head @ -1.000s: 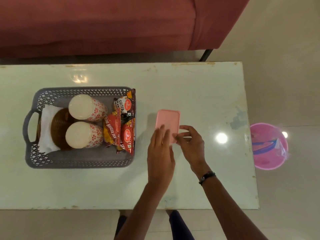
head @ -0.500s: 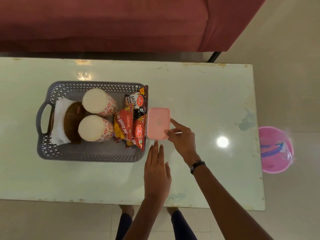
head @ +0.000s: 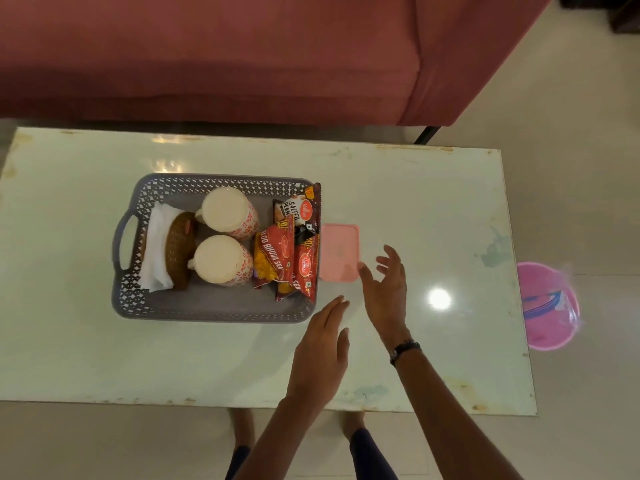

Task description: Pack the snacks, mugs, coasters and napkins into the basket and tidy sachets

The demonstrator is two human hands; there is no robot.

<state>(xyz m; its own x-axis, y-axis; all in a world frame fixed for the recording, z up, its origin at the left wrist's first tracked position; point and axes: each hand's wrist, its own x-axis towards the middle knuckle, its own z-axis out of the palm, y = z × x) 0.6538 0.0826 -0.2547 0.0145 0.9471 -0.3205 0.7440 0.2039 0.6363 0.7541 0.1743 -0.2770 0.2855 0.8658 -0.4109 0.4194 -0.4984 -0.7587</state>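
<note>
A pale glossy bench (head: 104,358) fills the middle of the frame, with a red sofa (head: 207,57) across the top. In the left-centre of the frame a grey perforated basket (head: 214,311) sits on the bench, its handle (head: 121,244) at the left end. Inside, at the far left, white napkins (head: 154,261) lean against the basket wall, with brown woven coasters (head: 178,251) standing on edge just to their right. Next come 2 mugs (head: 227,213) with a red floral pattern, one above the other in the frame and touching, both showing a plain cream face to the camera. Right of them, red snack packets (head: 298,251) are stacked along the basket's right wall, the topmost poking past the rim. A pink lidded box (head: 339,251) lies flat on the bench, touching the outside of that right wall; no sachets can be seen, and what the box holds cannot be told. Below and right of the box, the left hand (head: 322,348) is flat, fingers together, holding nothing. The right hand (head: 386,289), with a dark band (head: 405,349) on its wrist, is spread wide and empty, its thumb just beside the box's lower right corner. At the right edge of the frame a pink bucket (head: 550,306) stands on the floor.
</note>
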